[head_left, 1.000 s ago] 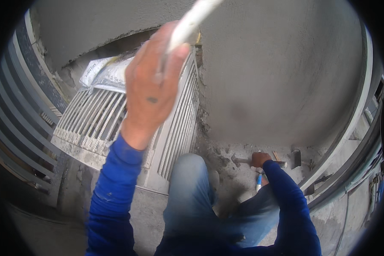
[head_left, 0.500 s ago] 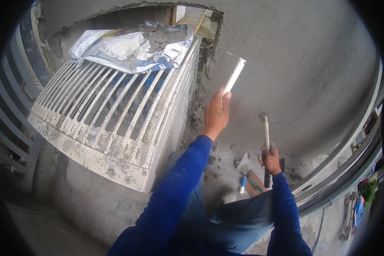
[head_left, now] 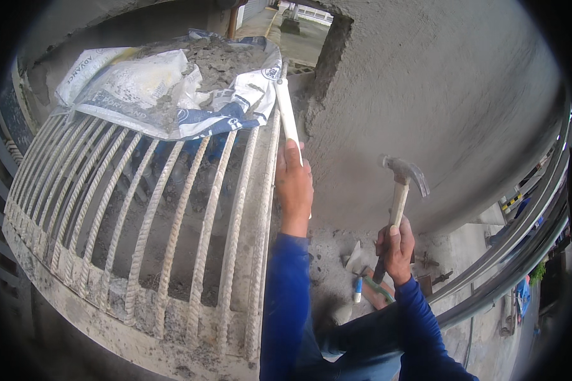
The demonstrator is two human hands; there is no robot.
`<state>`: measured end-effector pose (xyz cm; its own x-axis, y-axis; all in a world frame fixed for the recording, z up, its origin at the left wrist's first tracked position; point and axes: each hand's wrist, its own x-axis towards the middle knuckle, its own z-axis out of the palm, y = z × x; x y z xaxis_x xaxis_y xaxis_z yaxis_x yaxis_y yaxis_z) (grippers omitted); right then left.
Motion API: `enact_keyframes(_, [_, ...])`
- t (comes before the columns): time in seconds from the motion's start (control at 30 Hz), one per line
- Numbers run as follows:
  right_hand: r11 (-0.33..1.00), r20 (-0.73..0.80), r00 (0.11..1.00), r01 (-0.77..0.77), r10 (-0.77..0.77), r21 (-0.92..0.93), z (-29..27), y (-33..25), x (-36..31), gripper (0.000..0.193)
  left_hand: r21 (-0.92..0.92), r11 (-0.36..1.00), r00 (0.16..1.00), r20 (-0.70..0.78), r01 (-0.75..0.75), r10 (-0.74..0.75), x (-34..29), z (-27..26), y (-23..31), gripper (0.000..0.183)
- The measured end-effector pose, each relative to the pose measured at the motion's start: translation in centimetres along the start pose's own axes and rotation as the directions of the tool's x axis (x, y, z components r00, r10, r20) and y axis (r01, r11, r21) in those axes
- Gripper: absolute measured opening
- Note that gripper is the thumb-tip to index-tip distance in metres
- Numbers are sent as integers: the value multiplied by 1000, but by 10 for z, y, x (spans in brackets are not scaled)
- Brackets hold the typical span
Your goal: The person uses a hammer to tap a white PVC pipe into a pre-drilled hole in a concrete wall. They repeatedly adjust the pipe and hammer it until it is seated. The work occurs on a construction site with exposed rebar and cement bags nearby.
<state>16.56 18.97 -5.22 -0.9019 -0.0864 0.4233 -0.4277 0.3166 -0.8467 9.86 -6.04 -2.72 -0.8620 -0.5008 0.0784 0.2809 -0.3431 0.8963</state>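
Left hand (head_left: pixel 293 185) is closed around the lower end of a white pipe (head_left: pixel 285 111), whose long axis runs toward twelve o'clock, tilted slightly to eleven, along the right edge of the rebar grille (head_left: pixel 140 222) beside the grey concrete wall (head_left: pixel 438 108). Right hand (head_left: pixel 397 251), fingers wrapped on the handle, holds a hammer (head_left: pixel 401 184) upright at four o'clock from the left hand, well apart from the pipe.

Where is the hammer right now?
In the head view, the hammer is right of centre, raised in the right hand, near the grey wall.
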Motion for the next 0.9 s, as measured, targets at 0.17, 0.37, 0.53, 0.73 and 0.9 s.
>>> enact_keyframes(0.17, [895,19,902,430,-431,-120,31,-65,64,53,-34,999,999,-30,37,-38,-2,-1,2,50])
enact_keyframes(0.37, [694,114,786,595,-607,-407,69,-70,131,45,-104,993,998,-25,54,-57,-2,-2,0,46])
enact_keyframes(0.53, [675,291,945,310,-146,-669,82,-72,155,39,-79,995,999,5,-54,54,0,2,-4,44])
enact_keyframes(0.73, [602,197,795,573,-574,-557,84,-84,129,38,-45,993,994,-17,-106,105,0,-5,-10,44])
enact_keyframes(0.9, [625,262,924,381,-278,-682,75,-81,170,47,-147,986,996,11,84,-83,-3,3,1,44])
